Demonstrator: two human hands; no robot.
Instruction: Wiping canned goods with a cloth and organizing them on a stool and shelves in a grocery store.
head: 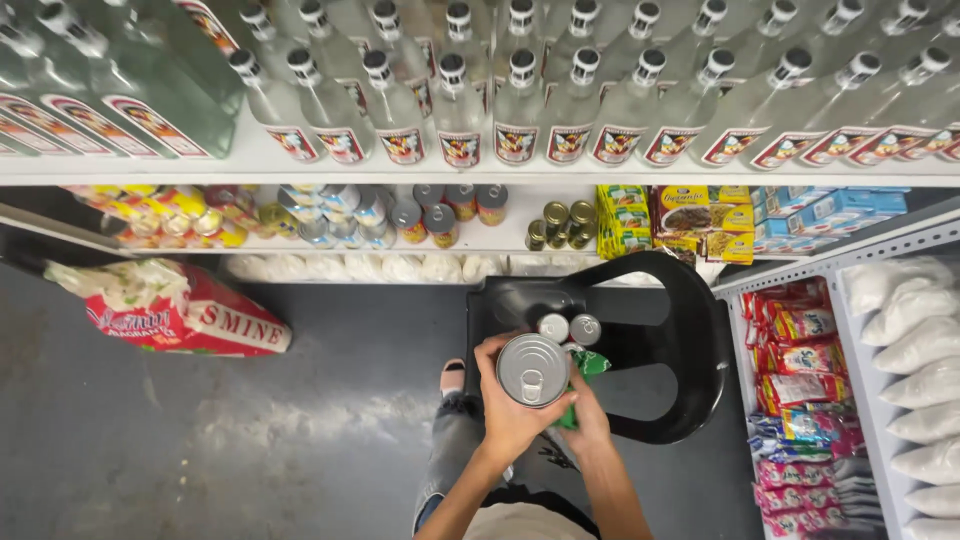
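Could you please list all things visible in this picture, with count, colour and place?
Large silver metal can with pull-tab lid: one, held in both hands.
Small silver-topped cans: two, on the chair seat.
Black plastic chair: one, on the grey floor.
Clear glass bottles with red labels: many, top shelf.
Small tins: many, mixed colours, lower shelf.
Yellow packets: several, lower shelf, right.
White bags: several, right rack.
Red and white sack: one, on the floor, left.
Left hand: under the large can.
Right hand: beside the can.
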